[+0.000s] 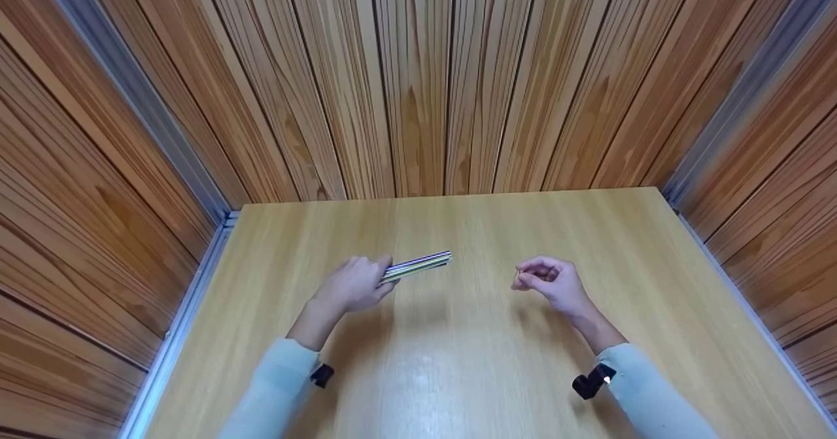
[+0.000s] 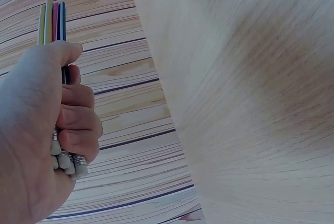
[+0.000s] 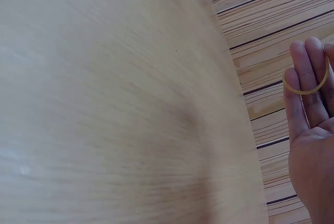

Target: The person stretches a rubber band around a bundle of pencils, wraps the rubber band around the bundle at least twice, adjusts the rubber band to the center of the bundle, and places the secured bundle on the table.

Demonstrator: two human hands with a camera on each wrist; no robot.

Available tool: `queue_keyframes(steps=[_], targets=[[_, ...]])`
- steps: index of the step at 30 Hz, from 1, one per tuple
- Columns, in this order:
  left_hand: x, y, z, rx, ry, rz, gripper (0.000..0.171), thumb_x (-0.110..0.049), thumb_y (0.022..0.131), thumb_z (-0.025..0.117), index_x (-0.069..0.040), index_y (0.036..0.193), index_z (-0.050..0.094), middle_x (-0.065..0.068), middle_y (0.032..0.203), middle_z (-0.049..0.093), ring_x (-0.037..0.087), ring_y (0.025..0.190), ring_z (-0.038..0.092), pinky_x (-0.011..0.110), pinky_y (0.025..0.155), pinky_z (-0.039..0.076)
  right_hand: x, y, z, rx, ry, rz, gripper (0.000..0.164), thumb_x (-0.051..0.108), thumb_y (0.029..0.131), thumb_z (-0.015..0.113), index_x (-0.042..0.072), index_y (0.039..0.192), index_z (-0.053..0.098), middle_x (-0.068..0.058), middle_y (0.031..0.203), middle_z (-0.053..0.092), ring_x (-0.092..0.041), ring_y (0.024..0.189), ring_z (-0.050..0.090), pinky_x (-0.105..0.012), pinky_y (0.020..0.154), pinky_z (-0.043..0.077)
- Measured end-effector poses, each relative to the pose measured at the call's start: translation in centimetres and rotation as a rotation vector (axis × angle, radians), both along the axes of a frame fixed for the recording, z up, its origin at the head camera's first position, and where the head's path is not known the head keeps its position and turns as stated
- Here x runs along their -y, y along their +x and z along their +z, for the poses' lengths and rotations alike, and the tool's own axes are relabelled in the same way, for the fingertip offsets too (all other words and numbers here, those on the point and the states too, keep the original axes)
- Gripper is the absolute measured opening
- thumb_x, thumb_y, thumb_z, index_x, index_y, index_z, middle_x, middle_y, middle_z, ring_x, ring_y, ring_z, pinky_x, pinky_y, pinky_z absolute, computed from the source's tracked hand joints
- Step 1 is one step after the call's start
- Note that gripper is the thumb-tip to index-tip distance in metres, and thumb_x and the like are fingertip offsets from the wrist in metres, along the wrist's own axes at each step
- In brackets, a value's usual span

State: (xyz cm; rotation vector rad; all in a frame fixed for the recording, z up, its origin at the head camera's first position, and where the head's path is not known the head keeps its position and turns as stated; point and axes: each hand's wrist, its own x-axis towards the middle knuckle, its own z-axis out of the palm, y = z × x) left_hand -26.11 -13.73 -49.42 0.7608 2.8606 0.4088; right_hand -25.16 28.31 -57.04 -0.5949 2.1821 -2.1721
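Note:
My left hand (image 1: 355,284) grips a bundle of pencils (image 1: 420,265) above the left middle of the table, fingers wrapped round it. In the left wrist view, several coloured shafts stick out past the thumb, and white erasers (image 2: 63,159) in metal ferrules show below the little finger. To the right, my right hand (image 1: 554,285) is raised over the table, thumb and forefinger together on a thin yellow rubber band (image 3: 303,92). The band hangs as a loop across the fingers in the right wrist view; the thumb is mostly cut off there.
A light wooden table (image 1: 418,386) lies under both hands. Wood-plank walls (image 1: 418,99) rise behind it and on both sides, with metal rails (image 1: 176,347) along the table's side edges. Each sleeve carries a small black wrist camera (image 1: 594,381).

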Motion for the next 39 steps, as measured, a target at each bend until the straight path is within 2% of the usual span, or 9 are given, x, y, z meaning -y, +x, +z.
queue_keyframes(steps=[6, 9, 12, 19, 23, 27, 32, 36, 39], targets=[[0.0, 0.0, 0.0, -0.012, 0.002, -0.008, 0.028, -0.033, 0.114, 0.066, -0.008, 0.126, 0.063, 0.004, 0.084, 0.057, 0.019, 0.071, 0.052, 0.031, 0.063, 0.04, 0.2, 0.0, 0.0, -0.013, -0.121, 0.077, 0.018, -0.011, 0.106, 0.064, -0.02, 0.121, 0.071, 0.003, 0.106, 0.087, -0.01, 0.094, 0.086, -0.023, 0.077, 0.067], [0.1, 0.1, -0.1, -0.043, 0.009, -0.027, 0.025, -0.03, 0.113, 0.067, -0.007, 0.12, 0.063, 0.002, 0.08, 0.053, 0.018, 0.068, 0.049, 0.03, 0.06, 0.037, 0.3, 0.0, 0.0, 0.005, -0.144, 0.106, 0.022, -0.012, 0.108, 0.059, -0.013, 0.123, 0.075, 0.001, 0.112, 0.088, -0.01, 0.097, 0.086, -0.021, 0.072, 0.066], [0.1, 0.2, -0.1, -0.06, 0.016, -0.035, 0.023, -0.028, 0.112, 0.068, -0.006, 0.115, 0.063, 0.0, 0.078, 0.051, 0.017, 0.066, 0.047, 0.029, 0.059, 0.034, 0.5, -0.1, 0.1, 0.02, -0.124, 0.117, 0.027, -0.012, 0.109, 0.054, -0.014, 0.127, 0.075, 0.002, 0.121, 0.088, -0.01, 0.103, 0.086, -0.019, 0.071, 0.064], [0.0, 0.1, 0.3, 0.007, 0.006, 0.005, 0.026, -0.031, 0.114, 0.066, -0.007, 0.121, 0.064, 0.002, 0.082, 0.054, 0.018, 0.07, 0.051, 0.03, 0.062, 0.038, 0.7, 0.0, 0.3, 0.036, -0.063, 0.087, 0.026, -0.011, 0.104, 0.069, -0.018, 0.129, 0.065, 0.005, 0.132, 0.085, -0.012, 0.11, 0.086, -0.015, 0.065, 0.056], [0.1, 0.0, 0.4, 0.008, 0.003, 0.006, 0.027, -0.033, 0.114, 0.066, -0.007, 0.123, 0.064, 0.002, 0.081, 0.053, 0.018, 0.068, 0.05, 0.03, 0.061, 0.038, 0.7, 0.1, 0.6, 0.05, -0.077, 0.11, 0.011, -0.009, 0.103, 0.071, -0.005, 0.112, 0.066, 0.005, 0.133, 0.085, -0.014, 0.112, 0.085, -0.014, 0.063, 0.053], [0.3, 0.0, 0.4, -0.002, 0.008, 0.006, 0.025, -0.032, 0.114, 0.067, -0.008, 0.122, 0.063, 0.002, 0.08, 0.052, 0.017, 0.066, 0.049, 0.029, 0.059, 0.037, 0.6, 0.2, 1.0, 0.009, -0.058, 0.167, 0.011, -0.011, 0.105, 0.067, -0.003, 0.109, 0.074, 0.005, 0.14, 0.082, -0.011, 0.127, 0.08, -0.017, 0.081, 0.062], [0.4, 0.1, 0.4, -0.029, 0.012, -0.014, 0.025, -0.031, 0.114, 0.066, -0.007, 0.121, 0.063, 0.0, 0.078, 0.051, 0.016, 0.065, 0.047, 0.028, 0.058, 0.035, 0.7, 0.1, 1.4, -0.03, -0.064, 0.261, 0.033, -0.013, 0.104, 0.066, -0.001, 0.134, 0.075, 0.005, 0.159, 0.07, -0.007, 0.149, 0.066, -0.027, 0.115, 0.058], [0.5, 0.1, 0.4, -0.035, 0.015, -0.015, 0.026, -0.031, 0.114, 0.066, -0.007, 0.122, 0.064, 0.001, 0.079, 0.051, 0.016, 0.065, 0.048, 0.028, 0.058, 0.036, 0.9, 0.2, 2.0, -0.074, -0.043, 0.294, 0.042, -0.013, 0.102, 0.069, -0.005, 0.144, 0.067, 0.004, 0.165, 0.066, -0.007, 0.154, 0.06, -0.03, 0.121, 0.053], [0.6, 0.1, 0.5, -0.052, 0.015, -0.019, 0.024, -0.03, 0.113, 0.066, -0.007, 0.12, 0.063, 0.001, 0.079, 0.051, 0.017, 0.066, 0.049, 0.029, 0.059, 0.037, 1.1, 0.3, 2.6, -0.104, -0.003, 0.263, 0.049, -0.013, 0.1, 0.073, -0.014, 0.146, 0.058, 0.007, 0.16, 0.068, -0.005, 0.152, 0.061, -0.03, 0.119, 0.054]])
